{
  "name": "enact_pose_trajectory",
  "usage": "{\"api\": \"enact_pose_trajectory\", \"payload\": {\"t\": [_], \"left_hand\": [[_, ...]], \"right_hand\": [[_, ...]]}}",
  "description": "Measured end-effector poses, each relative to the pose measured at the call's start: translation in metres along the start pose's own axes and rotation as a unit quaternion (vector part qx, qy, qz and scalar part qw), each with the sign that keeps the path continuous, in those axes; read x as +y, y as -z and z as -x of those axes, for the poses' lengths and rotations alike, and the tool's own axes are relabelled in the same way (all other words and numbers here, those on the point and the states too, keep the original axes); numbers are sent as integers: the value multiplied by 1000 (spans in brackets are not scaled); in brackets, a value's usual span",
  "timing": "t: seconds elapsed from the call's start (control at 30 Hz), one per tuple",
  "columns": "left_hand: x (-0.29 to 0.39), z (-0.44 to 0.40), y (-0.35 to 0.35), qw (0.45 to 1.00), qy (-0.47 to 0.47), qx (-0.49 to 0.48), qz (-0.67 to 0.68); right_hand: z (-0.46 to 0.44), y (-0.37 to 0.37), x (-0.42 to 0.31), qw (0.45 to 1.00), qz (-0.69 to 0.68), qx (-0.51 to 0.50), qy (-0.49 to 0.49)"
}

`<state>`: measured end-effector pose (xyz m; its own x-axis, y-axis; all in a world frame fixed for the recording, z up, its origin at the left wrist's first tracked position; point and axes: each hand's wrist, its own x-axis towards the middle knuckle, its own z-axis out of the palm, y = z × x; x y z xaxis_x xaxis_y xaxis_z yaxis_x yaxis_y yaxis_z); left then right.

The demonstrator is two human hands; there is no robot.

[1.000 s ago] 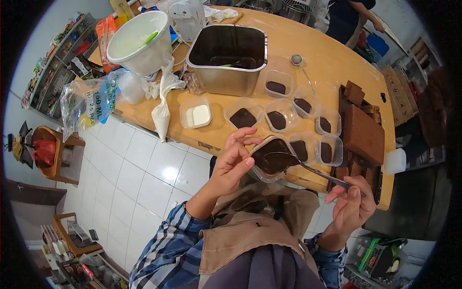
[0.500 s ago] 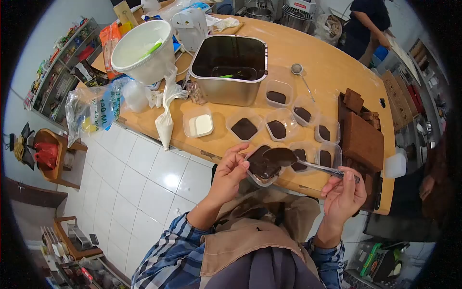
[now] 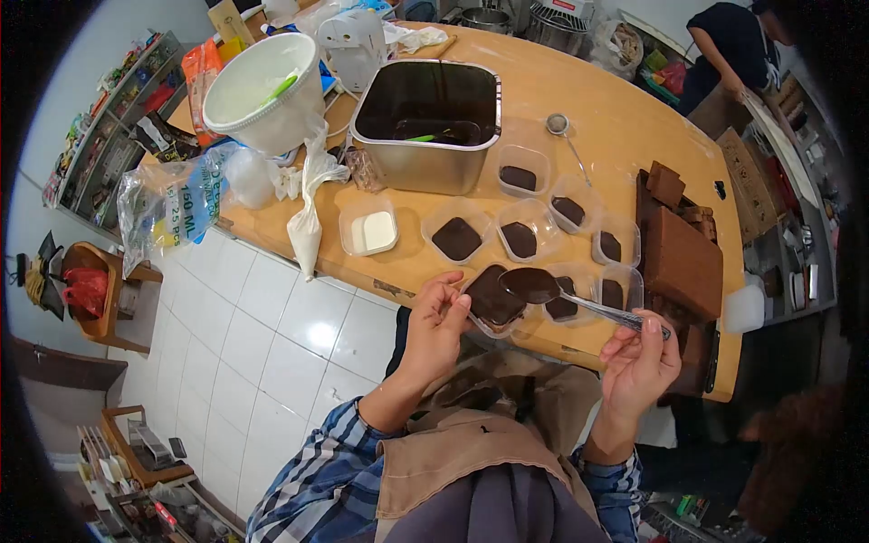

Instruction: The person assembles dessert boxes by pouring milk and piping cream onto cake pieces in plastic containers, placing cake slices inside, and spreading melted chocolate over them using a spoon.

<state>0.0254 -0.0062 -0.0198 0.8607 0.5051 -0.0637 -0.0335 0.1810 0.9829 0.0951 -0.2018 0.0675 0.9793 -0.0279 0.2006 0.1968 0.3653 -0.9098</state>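
Bench: the table (image 3: 579, 95) carries the metal tub (image 3: 421, 167) at the back and the brown cake slab (image 3: 683, 258) at your right. Seven clear cups (image 3: 436, 223) with dark contents stand beyond your hands.

Held cup (image 3: 501, 332): at the table's near edge, in front of your body; whether its base rests on wood cannot be told. Your left hand (image 3: 434, 326) grips its left rim, thumb and fingers closed. Judgement: a steady, light hold suits this thin-looking plastic; squeezing could disturb the surface.

Spoon (image 3: 588, 308): your right hand (image 3: 641, 357) pinches the handle near its end. The bowl, dark-coated, overlaps the cup's right side in view; contact unclear. Judgement: a grip nearer the bowl would give finer control, and a low, shallow angle limits gouging.

Dark layer (image 3: 493, 294): looks fairly smooth. Advise light strokes, checking corners and avoiding smears on the rim.
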Motion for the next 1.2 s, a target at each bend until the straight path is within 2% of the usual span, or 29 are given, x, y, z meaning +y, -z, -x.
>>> {"api": "enact_pose_trajectory", "payload": {"t": [0.07, 0.17, 0.27, 0.37, 0.57, 0.77, 0.97, 1.07, 1.17, 1.2], "left_hand": [[8, 0, -3, 999, 27, 1, 32], [0, -1, -4, 999, -14, 7, 34], [4, 0, -4, 994, -105, -17, -33], [11, 1, -4, 991, -132, -26, -11], [16, -1, 0, 985, -162, -52, 38], [24, 0, 3, 975, -210, -69, 16], [29, 0, 0, 976, -194, -79, 57], [27, 0, 2, 982, -162, -74, 61], [21, -3, 2, 988, -138, -57, 42], [16, -3, 3, 992, -93, -52, 64]], "right_hand": [[4, -1, 0, 1000, 24, 0, 0], [9, -1, 3, 997, 71, -30, 20], [10, 5, 5, 988, 117, -72, 73], [10, 8, -2, 977, 138, -122, 104], [9, 9, -17, 967, 153, -176, 104], [6, 8, -22, 956, 166, -191, 151], [4, 11, -19, 953, 176, -195, 154], [5, 10, -18, 959, 156, -187, 149], [3, 12, -20, 944, 199, -206, 166], [4, 12, -19, 947, 197, -196, 162]]}}
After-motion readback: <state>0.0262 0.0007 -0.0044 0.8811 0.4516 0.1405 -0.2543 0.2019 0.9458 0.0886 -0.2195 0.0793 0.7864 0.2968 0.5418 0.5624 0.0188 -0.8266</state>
